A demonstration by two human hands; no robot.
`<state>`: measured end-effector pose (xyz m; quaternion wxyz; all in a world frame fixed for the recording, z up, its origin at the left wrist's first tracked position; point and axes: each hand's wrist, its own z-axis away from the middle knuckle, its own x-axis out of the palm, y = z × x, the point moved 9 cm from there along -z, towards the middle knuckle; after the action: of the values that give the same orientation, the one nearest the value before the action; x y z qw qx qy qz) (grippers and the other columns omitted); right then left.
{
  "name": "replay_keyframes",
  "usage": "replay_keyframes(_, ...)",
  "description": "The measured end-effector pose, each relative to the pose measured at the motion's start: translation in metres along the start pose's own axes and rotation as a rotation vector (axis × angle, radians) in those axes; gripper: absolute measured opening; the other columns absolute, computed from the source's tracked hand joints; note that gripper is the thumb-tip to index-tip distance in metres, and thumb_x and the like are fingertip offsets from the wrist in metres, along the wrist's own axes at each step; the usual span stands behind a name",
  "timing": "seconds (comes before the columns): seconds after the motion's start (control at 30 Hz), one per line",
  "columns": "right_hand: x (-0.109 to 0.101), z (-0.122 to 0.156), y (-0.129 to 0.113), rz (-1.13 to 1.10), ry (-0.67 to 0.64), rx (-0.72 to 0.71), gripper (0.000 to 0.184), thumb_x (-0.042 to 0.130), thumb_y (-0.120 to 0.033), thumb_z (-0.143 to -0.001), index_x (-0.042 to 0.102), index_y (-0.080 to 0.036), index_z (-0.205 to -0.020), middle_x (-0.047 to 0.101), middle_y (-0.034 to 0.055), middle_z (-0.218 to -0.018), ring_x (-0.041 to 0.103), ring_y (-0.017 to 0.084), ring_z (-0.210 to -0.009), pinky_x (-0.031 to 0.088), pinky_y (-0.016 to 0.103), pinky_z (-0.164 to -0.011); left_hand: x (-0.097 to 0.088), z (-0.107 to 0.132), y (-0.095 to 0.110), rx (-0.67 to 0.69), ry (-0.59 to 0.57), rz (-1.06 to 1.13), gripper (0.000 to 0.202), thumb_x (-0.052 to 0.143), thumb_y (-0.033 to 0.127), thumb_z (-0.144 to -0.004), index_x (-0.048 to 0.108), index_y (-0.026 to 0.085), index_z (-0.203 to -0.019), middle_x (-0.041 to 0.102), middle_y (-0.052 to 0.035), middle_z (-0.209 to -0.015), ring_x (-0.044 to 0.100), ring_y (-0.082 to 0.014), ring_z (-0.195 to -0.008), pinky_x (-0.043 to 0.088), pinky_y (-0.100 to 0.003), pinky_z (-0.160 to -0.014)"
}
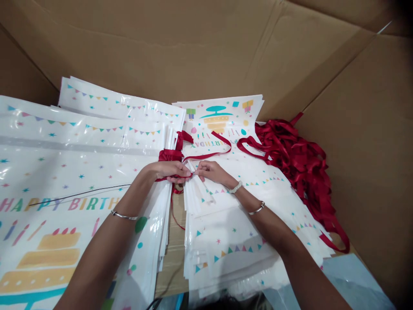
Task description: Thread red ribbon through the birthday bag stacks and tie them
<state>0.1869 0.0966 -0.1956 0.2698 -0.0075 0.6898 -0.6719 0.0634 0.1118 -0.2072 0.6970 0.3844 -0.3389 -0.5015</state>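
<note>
My left hand (174, 171) is closed in a pinch on a narrow red ribbon (209, 154), whose loose end curls away over the right-hand stack. Fingertip to fingertip with it, my right hand (211, 171) pinches at the folded edge of a white printed plastic bag (201, 189). What exactly lies between the right fingertips is too small to make out. Just behind my left hand, more red ribbon (171, 155) lies bunched across the edges of the left stack of birthday bags (106, 172).
Tall cardboard walls (167, 47) rise behind and to the right. A heap of red ribbons (290, 155) lies against the right wall. Another stack of birthday bags (238, 228) covers the right side, with a brown strip of surface (176, 254) between stacks. A thin dark cord (87, 190) crosses the left stack.
</note>
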Motion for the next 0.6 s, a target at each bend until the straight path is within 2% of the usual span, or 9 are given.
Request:
replay_keyframes(0.27, -0.004, -0.003, -0.003, 0.188, 0.069, -0.023, 0.046, 0.066, -0.059, -0.094, 0.058, -0.017, -0.076, 0.063, -0.0018, -0.061, 0.053, 0.011, -0.062, 0.036, 0.024, -0.069, 0.001, -0.001, 0.001, -0.043, 0.118, -0.029, 0.045, 0.083, 0.054, -0.078, 0.064, 0.013, -0.071, 0.057, -0.0040, -0.061, 0.036, -0.0072, -0.044, 0.022, -0.020, -0.040)
replay_keyframes(0.43, -0.004, -0.002, -0.008, 0.276, 0.082, -0.007, 0.042, 0.063, -0.052, -0.098, 0.058, -0.017, -0.076, 0.061, -0.0024, -0.060, 0.053, 0.012, -0.067, 0.034, 0.024, -0.070, 0.003, 0.003, 0.005, -0.069, 0.158, -0.086, 0.037, 0.080, 0.046, -0.079, 0.065, 0.014, -0.068, 0.059, -0.0056, -0.058, 0.039, -0.0092, -0.045, 0.025, -0.022, -0.041)
replay_keyframes(0.6, -0.004, 0.001, -0.012, 0.284, 0.078, -0.013, 0.038, 0.061, -0.046, -0.101, 0.058, -0.017, -0.077, 0.060, -0.0023, -0.061, 0.053, 0.012, -0.068, 0.035, 0.024, -0.072, 0.000, 0.006, 0.005, -0.074, 0.167, -0.104, 0.035, 0.079, 0.045, -0.081, 0.067, 0.015, -0.068, 0.058, -0.0063, -0.057, 0.038, -0.0098, -0.043, 0.025, -0.023, -0.039)
